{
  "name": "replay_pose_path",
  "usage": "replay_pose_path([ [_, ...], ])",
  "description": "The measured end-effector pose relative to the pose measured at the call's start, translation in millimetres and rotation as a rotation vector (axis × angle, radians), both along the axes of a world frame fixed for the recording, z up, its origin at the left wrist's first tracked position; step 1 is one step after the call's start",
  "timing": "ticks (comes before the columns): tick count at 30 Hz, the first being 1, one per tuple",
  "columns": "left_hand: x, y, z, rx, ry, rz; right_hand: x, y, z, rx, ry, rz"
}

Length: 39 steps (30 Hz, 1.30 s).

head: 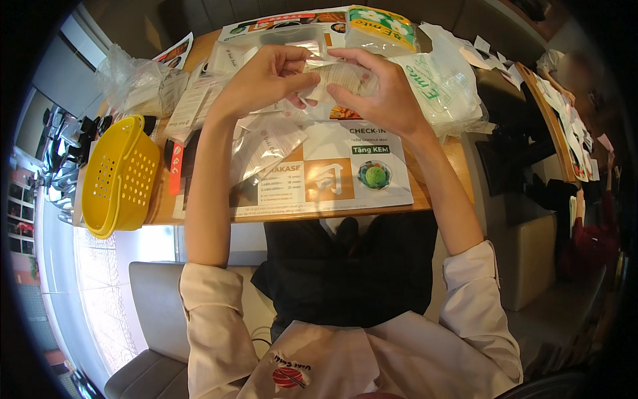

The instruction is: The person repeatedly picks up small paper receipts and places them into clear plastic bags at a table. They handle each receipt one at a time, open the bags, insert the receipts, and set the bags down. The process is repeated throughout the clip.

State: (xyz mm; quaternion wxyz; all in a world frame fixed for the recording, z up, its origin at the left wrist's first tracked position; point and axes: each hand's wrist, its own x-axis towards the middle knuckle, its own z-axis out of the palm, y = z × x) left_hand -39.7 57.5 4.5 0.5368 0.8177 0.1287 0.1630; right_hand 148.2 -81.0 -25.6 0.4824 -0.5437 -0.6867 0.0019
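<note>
Between my two hands, above the far half of the table, is a clear plastic packet with thin pale items inside [344, 77]. My left hand [271, 80] pinches its left end with thumb and fingers. Around its right end curls my right hand [381, 90], the thumb lying on its front. Just beyond my left hand stands a translucent plastic box [299, 37]. Clear printed sleeves [266, 144] lie nearer me, overlapping a printed paper placemat [329, 182]. More printed packets [192, 107] are piled left of my left hand.
A yellow perforated basket [119, 174] stands at the table's left edge, with a plastic bag [144, 85] behind it. Napkin packs [381, 30] and an opened plastic wrapper [438, 95] lie at the right. Another person sits at a paper-strewn table [560, 119] farther right.
</note>
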Motion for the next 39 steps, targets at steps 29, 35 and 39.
replay_pose_path([
  [29, 15, -6, -3, -0.055, -0.357, 0.115, 9, 6, -5, -0.256, 0.715, 0.316],
  [35, 21, 0, -20, 0.174, -0.328, 0.133, 7, 3, -4, -0.314, 0.636, 0.280],
  [39, 21, 1, -22, 0.269, -0.202, 0.173, 1, 2, -7, -0.351, 0.646, 0.270],
])
